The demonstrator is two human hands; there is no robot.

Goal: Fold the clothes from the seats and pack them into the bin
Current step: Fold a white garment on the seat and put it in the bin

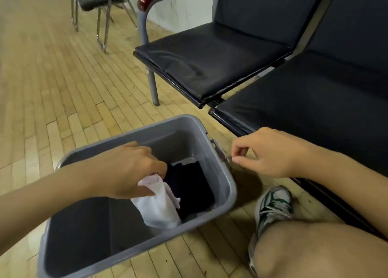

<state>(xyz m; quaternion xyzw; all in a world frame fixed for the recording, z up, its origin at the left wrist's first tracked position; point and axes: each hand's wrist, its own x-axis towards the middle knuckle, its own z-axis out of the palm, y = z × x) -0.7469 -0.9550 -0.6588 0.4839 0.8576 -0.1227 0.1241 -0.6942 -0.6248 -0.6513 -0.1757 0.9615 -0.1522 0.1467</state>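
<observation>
A grey plastic bin (222,179) stands on the wooden floor in front of me. My left hand (123,170) reaches over its rim and grips the top of a folded white garment (159,206), which hangs down inside the bin. A dark folded garment (193,185) lies on the bin's bottom beside it. My right hand (270,153) hovers to the right of the bin with its fingers loosely curled and holds nothing.
Two black padded seats (214,61) joined in a row stand behind and to the right of the bin, with nothing lying on them. My knee and sneaker (273,206) are at the lower right. Metal-legged chairs (100,2) stand far back left.
</observation>
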